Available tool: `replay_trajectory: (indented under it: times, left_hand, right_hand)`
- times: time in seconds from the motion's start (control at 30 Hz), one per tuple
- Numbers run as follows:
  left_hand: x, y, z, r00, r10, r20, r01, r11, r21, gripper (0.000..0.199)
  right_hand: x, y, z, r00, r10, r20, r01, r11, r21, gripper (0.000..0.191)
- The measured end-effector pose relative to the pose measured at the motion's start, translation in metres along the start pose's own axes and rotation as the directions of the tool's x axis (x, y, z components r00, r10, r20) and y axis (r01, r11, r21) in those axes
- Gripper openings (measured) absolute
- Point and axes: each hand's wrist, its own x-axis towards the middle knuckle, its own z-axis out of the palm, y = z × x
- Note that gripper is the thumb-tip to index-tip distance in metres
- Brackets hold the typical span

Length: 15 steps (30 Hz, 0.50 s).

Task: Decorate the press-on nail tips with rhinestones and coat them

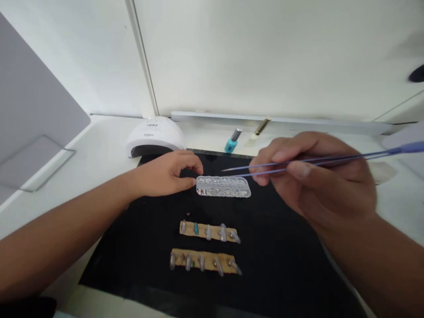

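My left hand [172, 172] is at the left end of a clear divided rhinestone case [224, 187], with curled fingers and thumb at its corner. Small sparkly stones fill the compartments, with red ones in the front left one. My right hand [314, 172] grips purple-blue tweezers [344, 158], whose parted tips point left just above the back of the case. Whether a stone is at the tips is too small to tell. In front lie two tan strips, the farther [215, 232] and the nearer [210, 259], each bearing several clear nail tips; the farther has one teal tip [196, 228].
A white nail lamp [155, 136] stands at the back left of the black mat [271, 256]. Behind the case lie a teal polish bottle [231, 145] and a gold-capped bottle [261, 128]. A tiny shiny piece [188, 214] rests on the mat. A white wall closes off the back.
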Motion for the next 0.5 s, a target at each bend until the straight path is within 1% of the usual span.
replay_trajectory:
  times: [0.03,0.07,0.13,0.27,0.4,0.5]
  left_hand:
    - [0.008,-0.007,0.002,0.995,0.058,0.084,-0.062,0.997,0.045,0.015]
    - [0.015,-0.014,0.006,0.983,0.115,0.145,-0.128,0.989,0.080,0.019]
    - [0.025,-0.027,0.015,0.968,0.160,0.195,-0.181,0.979,0.094,0.023]
    - [0.030,-0.045,0.029,0.958,0.215,0.190,-0.231,0.971,0.067,0.021]
    - [0.030,-0.054,0.035,0.956,0.256,0.144,-0.261,0.965,0.018,0.018]
    - [0.031,-0.060,0.038,0.960,0.264,0.097,-0.264,0.964,-0.008,0.017]
  right_hand:
    - [0.004,0.000,0.000,1.000,-0.029,-0.006,0.029,1.000,0.013,0.009]
    - [0.007,0.001,0.001,0.999,-0.052,-0.014,0.053,0.998,0.024,0.010]
    - [0.011,0.004,0.003,0.998,-0.061,-0.033,0.062,0.998,0.033,0.010]
    - [0.009,0.018,0.003,0.999,0.002,-0.047,0.000,0.998,0.056,0.007]
    - [-0.002,0.041,-0.001,1.000,0.015,-0.024,-0.012,0.993,0.117,0.008]
    - [-0.012,0.057,-0.004,0.998,0.058,0.009,-0.059,0.994,0.094,0.008]
